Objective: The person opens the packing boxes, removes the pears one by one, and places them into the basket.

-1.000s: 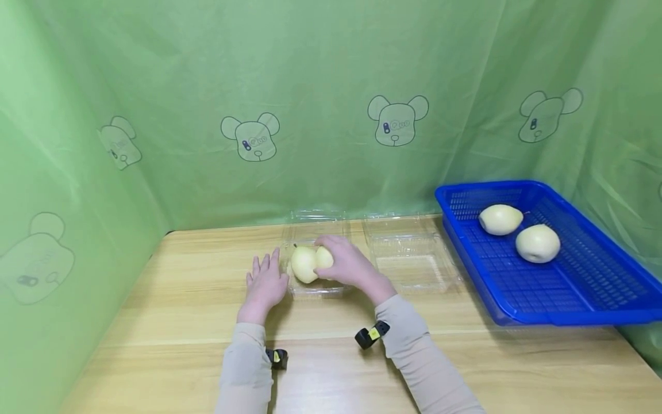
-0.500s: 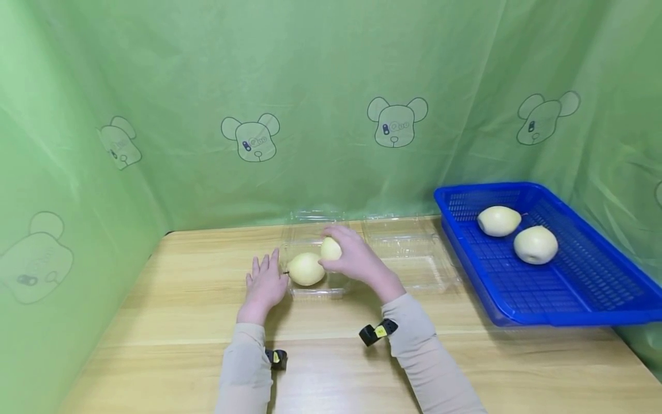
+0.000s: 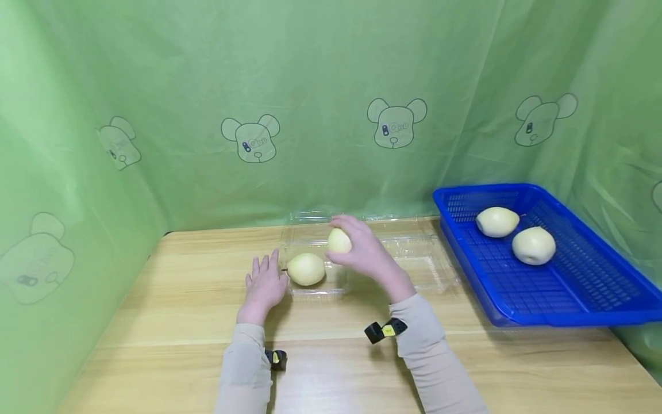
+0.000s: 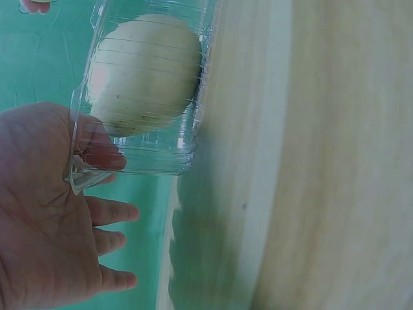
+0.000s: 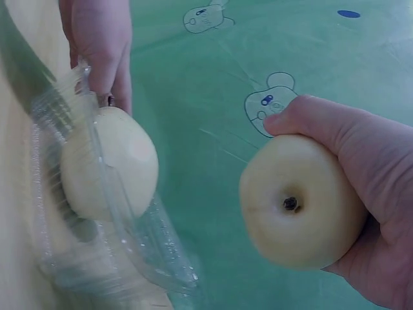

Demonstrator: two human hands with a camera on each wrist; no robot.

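Observation:
My right hand grips a pale yellow pear above the left clear plastic box. In the right wrist view the held pear shows its end with a dark pit, thumb along one side. A second pear lies on its side in the clear box, stem pointing left. My left hand rests at the box's left edge, fingers spread and straight. In the left wrist view its thumb shows through the plastic wall, touching the box; exact contact is hard to tell.
Another clear plastic box stands open to the right of the first. Beyond it sits a blue plastic basket holding two pears. A green curtain rises behind the wooden table.
My right hand has lifted one pear up and to the right. The pear left in the box has rolled onto its side, stem now leftward. My left hand has stayed put.

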